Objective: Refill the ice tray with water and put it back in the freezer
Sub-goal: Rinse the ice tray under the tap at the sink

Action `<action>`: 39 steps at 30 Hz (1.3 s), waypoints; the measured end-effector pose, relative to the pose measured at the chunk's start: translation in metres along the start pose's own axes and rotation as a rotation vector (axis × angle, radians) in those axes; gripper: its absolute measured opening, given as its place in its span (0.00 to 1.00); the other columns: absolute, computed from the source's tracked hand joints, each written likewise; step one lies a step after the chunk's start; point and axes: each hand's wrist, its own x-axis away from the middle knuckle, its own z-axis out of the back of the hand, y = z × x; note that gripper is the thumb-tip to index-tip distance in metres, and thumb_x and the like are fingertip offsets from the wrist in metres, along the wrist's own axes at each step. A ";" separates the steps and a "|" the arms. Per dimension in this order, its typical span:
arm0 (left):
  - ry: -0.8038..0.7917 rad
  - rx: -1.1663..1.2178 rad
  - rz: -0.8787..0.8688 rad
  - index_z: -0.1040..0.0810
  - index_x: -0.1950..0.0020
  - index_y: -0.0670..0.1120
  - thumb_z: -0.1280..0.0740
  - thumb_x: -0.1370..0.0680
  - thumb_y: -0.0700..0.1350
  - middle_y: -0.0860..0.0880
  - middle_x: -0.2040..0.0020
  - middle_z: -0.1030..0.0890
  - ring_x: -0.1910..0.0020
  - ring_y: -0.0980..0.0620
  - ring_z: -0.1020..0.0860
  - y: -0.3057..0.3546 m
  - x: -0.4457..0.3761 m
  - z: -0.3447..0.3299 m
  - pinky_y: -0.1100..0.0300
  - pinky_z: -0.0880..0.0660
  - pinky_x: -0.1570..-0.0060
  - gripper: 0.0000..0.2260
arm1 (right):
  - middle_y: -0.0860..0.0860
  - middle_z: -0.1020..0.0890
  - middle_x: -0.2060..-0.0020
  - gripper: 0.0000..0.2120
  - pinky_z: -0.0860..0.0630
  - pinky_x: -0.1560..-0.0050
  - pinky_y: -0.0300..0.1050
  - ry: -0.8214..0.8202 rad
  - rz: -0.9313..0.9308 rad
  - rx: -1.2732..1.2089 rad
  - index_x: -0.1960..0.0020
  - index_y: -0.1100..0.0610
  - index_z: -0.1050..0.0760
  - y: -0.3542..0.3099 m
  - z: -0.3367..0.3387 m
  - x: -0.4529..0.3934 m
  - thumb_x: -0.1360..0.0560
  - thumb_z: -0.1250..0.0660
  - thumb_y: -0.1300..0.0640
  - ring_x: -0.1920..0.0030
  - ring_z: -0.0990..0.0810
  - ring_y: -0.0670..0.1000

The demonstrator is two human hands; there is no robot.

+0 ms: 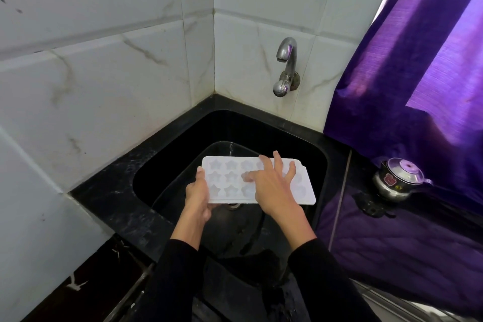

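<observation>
Black sleeves [308, 282] fill the bottom centre of the frame, one on each forearm, reaching up toward the middle. At the centre the left hand [197, 197] grips the left end of a white ice tray [230, 180], its thumb lying along the top of the left edge and its fingers curled beneath the near corner. Just right of centre the right hand [273, 185] rests palm down on top of the tray with its fingers spread and nearly straight, fingertips touching the moulded cavities; it curls round nothing. The tray is held roughly level above the black sink [162, 165], over the drain [233, 206], which peeks out below the tray's near edge. Its visible cavities are star-shaped; whether they hold water cannot be told. Above and to the right of the tray a metal tap [286, 65] juts from the white marbled wall tiles [104, 73], well apart from the tray, its spout pointing down with no stream visible. A purple curtain [418, 60] hangs down the right side of the frame. At the right, below the curtain, a small steel kettle [398, 180] with a lid sits on the dark glossy counter [392, 243] beside the sink
</observation>
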 end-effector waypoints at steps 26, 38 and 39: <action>0.008 -0.027 -0.007 0.26 0.53 0.45 0.45 0.18 0.57 0.42 0.55 0.18 0.56 0.42 0.18 0.000 -0.001 -0.001 0.46 0.20 0.54 0.17 | 0.57 0.51 0.24 0.29 0.65 0.30 0.67 -0.013 0.069 -0.008 0.35 0.46 0.28 -0.021 0.000 -0.006 0.29 0.36 0.72 0.24 0.63 0.62; 0.014 -0.032 0.002 0.26 0.55 0.46 0.46 0.18 0.57 0.43 0.57 0.18 0.58 0.43 0.18 -0.001 0.001 -0.002 0.47 0.20 0.56 0.17 | 0.57 0.48 0.24 0.20 0.66 0.30 0.67 -0.026 0.088 0.051 0.36 0.47 0.25 -0.029 -0.001 -0.006 0.24 0.34 0.64 0.24 0.61 0.62; 0.014 -0.034 0.002 0.26 0.55 0.46 0.46 0.18 0.57 0.43 0.57 0.18 0.57 0.43 0.18 -0.001 0.001 -0.003 0.48 0.20 0.56 0.17 | 0.57 0.49 0.23 0.19 0.67 0.30 0.67 -0.024 0.086 0.052 0.36 0.47 0.25 -0.030 -0.001 -0.006 0.24 0.34 0.64 0.24 0.61 0.62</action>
